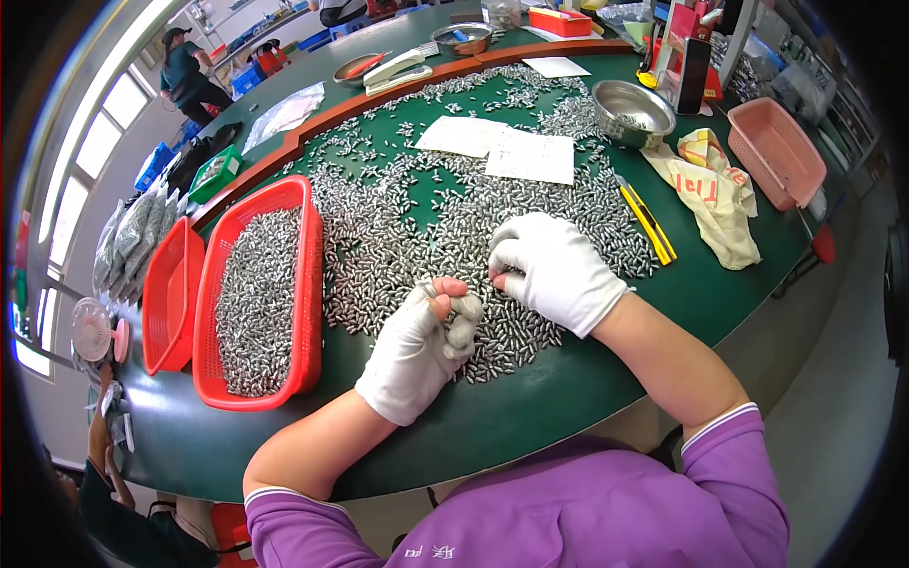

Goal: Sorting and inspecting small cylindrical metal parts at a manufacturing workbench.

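Small silvery bullet-shaped metal pieces (pixel 374 251) are spread thickly over the green table (pixel 417 454). My left hand (pixel 412 355), in a white glove with bare thumb and index tips, is closed at the near edge of the spread, its fingers curled inward. Whatever lies inside them is hidden. My right hand (pixel 559 270), gloved alike, bends down over the pieces with thumb and fingers pinched together; I cannot make out what is between them. Left of my hands, a red plastic basket (pixel 308 293) holds many more of these pieces.
A second red basket (pixel 170 293) leans beside the first. Paper sheets (pixel 532 156) lie on the pieces. To the right are a yellow utility knife (pixel 649 222), steel bowl (pixel 632 106), cloth bag (pixel 712 204) and pink basket (pixel 776 151). A brown wooden rail (pixel 379 95) borders the far side.
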### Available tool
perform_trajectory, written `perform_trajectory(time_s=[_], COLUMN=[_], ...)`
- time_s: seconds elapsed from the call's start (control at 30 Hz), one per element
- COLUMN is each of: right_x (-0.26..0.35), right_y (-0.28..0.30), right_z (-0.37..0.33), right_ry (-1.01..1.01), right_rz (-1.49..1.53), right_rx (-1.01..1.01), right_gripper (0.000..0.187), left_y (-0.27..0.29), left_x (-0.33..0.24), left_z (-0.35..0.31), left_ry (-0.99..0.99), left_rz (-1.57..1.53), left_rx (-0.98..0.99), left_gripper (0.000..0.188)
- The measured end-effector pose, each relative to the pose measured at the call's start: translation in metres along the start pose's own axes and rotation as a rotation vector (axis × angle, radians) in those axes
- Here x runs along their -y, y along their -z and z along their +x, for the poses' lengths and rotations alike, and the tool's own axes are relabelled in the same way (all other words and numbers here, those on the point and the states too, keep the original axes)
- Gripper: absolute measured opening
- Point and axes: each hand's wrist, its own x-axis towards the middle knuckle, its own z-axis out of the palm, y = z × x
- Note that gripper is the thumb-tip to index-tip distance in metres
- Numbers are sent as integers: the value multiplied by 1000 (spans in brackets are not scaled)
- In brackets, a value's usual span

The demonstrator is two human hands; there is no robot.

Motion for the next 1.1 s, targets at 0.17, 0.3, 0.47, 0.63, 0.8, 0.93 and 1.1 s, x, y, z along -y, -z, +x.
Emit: perform_trajectory(time_s=[0.17,0.3,0.47,0.63,0.8,0.93,1.1], right_x=[2,4,4,4,-2,0,5], right_y=[3,-3,-1,-2,-10,-3,-5], right_z=[1,3,4,4,3,1,5], right_ry=[53,21,42,65,73,125,89], right_rz=[61,4,23,38,65,134,83], right_rx=[-8,-35,-30,-35,-124,-119,-40], right_gripper=[11,11,12,12,8,8,12], left_y=[5,6,6,5,3,2,3], left_x=[1,0,1,2,3,2,2], left_z=[1,1,1,1,1,0,0], left_ry=[-5,10,11,9,10,-5,-5], left_rz=[-30,-54,-37,-18,-4,-7,-9], left_rx=[4,9,7,3,-13,-32,-34], left_gripper=[17,16,16,15,15,15,14])
